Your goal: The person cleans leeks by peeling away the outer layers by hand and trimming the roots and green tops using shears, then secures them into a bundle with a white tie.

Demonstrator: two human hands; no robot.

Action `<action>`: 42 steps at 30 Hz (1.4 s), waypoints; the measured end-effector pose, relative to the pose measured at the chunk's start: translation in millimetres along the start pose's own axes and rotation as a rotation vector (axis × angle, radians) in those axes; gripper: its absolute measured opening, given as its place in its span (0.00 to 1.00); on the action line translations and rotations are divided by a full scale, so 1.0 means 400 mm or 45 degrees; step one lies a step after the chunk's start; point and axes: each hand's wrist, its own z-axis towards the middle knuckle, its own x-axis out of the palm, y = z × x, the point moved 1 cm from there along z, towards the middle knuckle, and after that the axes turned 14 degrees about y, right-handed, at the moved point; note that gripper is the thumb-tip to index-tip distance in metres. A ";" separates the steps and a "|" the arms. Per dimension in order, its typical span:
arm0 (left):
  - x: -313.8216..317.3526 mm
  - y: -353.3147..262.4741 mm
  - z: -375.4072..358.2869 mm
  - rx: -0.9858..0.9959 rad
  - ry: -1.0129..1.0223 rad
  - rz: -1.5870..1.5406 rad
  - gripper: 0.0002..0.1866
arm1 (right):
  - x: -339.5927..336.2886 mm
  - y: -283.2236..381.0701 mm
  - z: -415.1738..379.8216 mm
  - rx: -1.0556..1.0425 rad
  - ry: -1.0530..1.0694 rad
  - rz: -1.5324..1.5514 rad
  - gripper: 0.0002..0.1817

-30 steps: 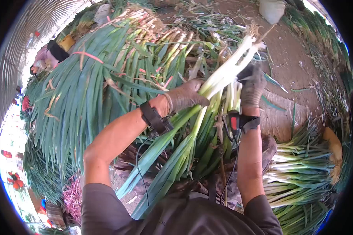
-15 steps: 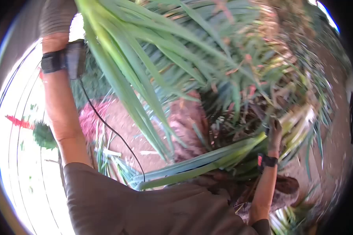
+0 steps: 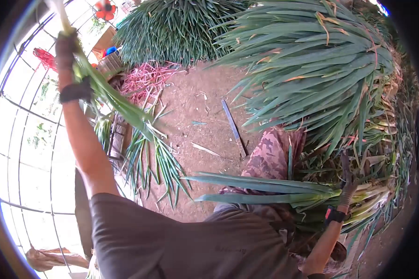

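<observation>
My left hand (image 3: 66, 50), in a dark glove, is raised at the upper left, closed around a green leafy stalk (image 3: 118, 104) whose leaves hang down to the right. At the lower right, my right hand (image 3: 347, 188), also gloved, lies among long-leaved stalks (image 3: 312, 197). Its fingers are partly hidden, and whether it grips anything is unclear. Pale stalk ends (image 3: 375, 195) lie just right of it. Both wrists wear dark straps.
A large bundle of green leaves (image 3: 307, 69) fills the upper right, with another pile (image 3: 177, 30) at the top. Pink strings (image 3: 146, 81), loose green stalks (image 3: 160, 162) and a long flat strip (image 3: 233, 125) lie on the floor. A wire grid (image 3: 28, 111) runs along the left.
The leafy stalk in my left hand has swung left and away from the middle, uncovering the floor and piles. My right hand appears slightly farther right and lower.
</observation>
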 end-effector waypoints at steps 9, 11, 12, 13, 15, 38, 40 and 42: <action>0.856 0.093 -0.834 -0.630 1.051 -0.432 0.14 | 0.084 0.112 -0.107 0.136 0.140 -0.060 0.11; 0.896 0.058 -0.944 -0.741 1.190 -0.616 0.14 | 0.072 0.106 -0.106 0.142 0.136 -0.102 0.11; 0.902 0.049 -0.978 -0.807 1.249 -0.697 0.14 | 0.075 0.114 -0.109 0.148 0.133 -0.107 0.11; 0.901 0.052 -0.993 -0.801 1.267 -0.722 0.14 | 0.080 0.121 -0.112 0.155 0.134 -0.112 0.11; 0.903 0.076 -1.012 -0.786 1.301 -0.768 0.16 | 0.099 0.131 -0.117 0.190 0.076 -0.088 0.11; 0.678 -0.572 -0.619 0.547 0.967 -0.458 0.22 | -0.030 0.012 -0.283 0.403 -0.349 -0.802 0.21; 0.648 -0.782 -0.645 0.403 1.555 -0.730 0.19 | -0.024 0.008 -0.315 0.352 -0.474 -0.713 0.15; 0.638 -0.941 -0.651 0.893 2.192 -0.525 0.24 | -0.011 0.024 -0.337 0.355 -0.562 -0.685 0.17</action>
